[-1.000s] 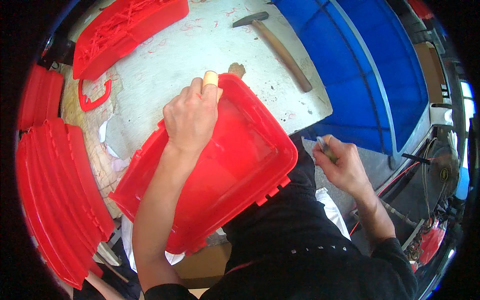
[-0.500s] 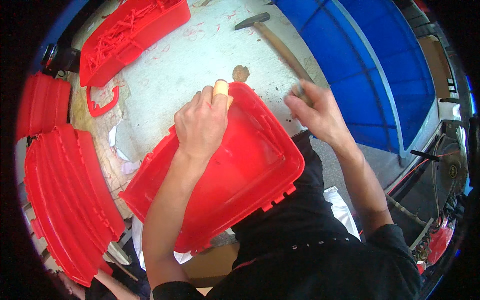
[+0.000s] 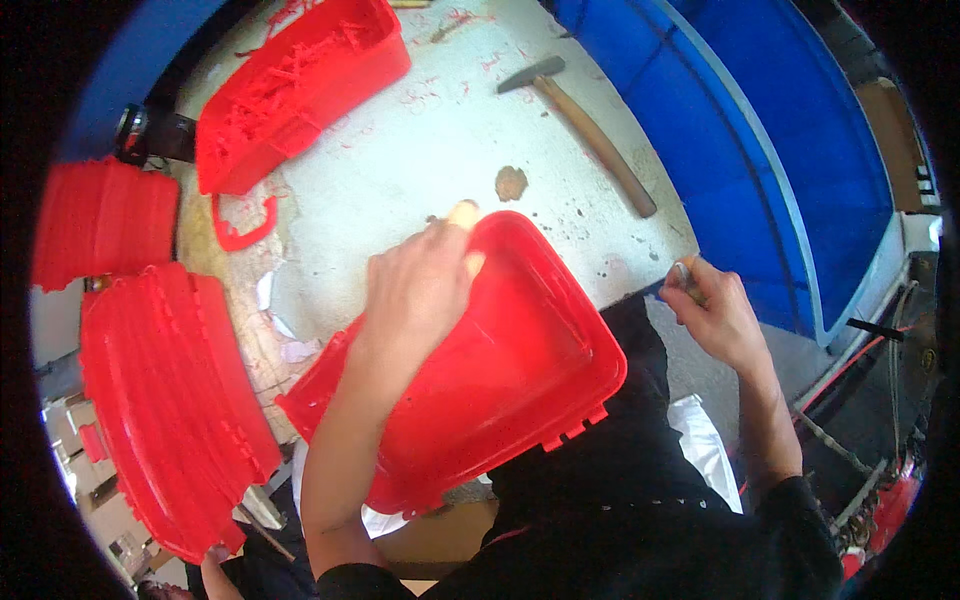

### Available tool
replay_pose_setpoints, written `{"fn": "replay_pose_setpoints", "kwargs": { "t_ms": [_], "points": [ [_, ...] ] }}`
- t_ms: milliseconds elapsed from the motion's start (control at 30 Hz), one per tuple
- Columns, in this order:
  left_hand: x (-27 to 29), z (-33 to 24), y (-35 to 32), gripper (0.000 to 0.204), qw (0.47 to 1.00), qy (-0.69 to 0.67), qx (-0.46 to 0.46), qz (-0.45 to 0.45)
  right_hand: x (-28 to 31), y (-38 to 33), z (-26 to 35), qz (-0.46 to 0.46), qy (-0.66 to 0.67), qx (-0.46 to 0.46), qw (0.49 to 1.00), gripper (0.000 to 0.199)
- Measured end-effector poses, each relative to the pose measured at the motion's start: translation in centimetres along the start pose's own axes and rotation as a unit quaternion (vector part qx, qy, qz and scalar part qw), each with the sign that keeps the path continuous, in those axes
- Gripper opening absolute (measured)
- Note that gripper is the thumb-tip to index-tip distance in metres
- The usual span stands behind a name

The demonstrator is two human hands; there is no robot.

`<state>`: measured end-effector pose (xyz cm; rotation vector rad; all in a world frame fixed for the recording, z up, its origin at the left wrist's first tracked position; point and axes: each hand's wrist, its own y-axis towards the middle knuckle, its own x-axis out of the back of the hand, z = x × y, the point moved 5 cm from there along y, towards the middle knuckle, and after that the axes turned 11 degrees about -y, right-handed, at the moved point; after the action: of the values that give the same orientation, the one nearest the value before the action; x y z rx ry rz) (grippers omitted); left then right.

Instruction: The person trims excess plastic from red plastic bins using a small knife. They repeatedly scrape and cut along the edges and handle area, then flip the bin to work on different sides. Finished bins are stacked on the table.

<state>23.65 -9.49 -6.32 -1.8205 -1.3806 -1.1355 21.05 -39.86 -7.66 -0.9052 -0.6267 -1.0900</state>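
Red tray [image 3: 500, 370] has left grip [image 3: 420, 285] closed over its rim, right grip [image 3: 718, 310] (curled) clasping a small tool [image 3: 686, 274].

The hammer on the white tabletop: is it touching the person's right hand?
Apart. The head view plainly shows a strip of white tabletop between the handle end of the hammer and the right hand.

At the upper left of the frame, a red bin [image 3: 355, 95] is seen filled with red scraps [image 3: 290, 85], with a red handle [image 3: 240, 240] laid just below it and two red stacks [image 3: 180, 400] [image 3: 110, 220] piled along the left. A hammer [image 3: 600, 150] is laid at the upper centre on a white tabletop [image 3: 450, 130], marked by a brown patch [image 3: 511, 183]. The upper right is filled by a blue crate [image 3: 690, 120], beyond which a cardboard box [image 3: 890, 130] is partly shown.
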Motion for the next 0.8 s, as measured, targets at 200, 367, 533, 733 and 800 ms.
{"fn": "replay_pose_setpoints", "kwargs": {
  "t_ms": [200, 367, 533, 733, 800],
  "points": [
    [3.3, 6.8, -4.9, 0.042, 0.951, -0.061, 0.248, 0.174, -1.5, 2.1, 7.2, -0.073, 0.0, 0.164, 0.984, 0.031],
    [1.7, 8.4, -6.6, 0.035, 0.956, -0.076, 0.235, 0.158, -3.0, 7.3, 10.1, -0.007, -0.018, 0.205, 0.979, 0.029],
    [6.3, 2.4, -6.5, 0.032, 0.952, -0.158, 0.21, 0.156, 0.0, 9.5, 5.9, -0.092, 0.135, 0.076, 0.984, 0.027],
    [13.9, -8.4, -8.4, 0.056, 0.961, 0.268, -0.004, -0.065, 1.6, 11.3, 7.8, -0.244, -0.099, 0.183, 0.947, 0.023],
    [11.9, -8.8, -8.6, 0.06, 0.941, 0.317, -0.01, -0.114, 2.0, 11.0, 7.5, -0.306, -0.04, 0.186, 0.933, 0.024]
  ]
}}
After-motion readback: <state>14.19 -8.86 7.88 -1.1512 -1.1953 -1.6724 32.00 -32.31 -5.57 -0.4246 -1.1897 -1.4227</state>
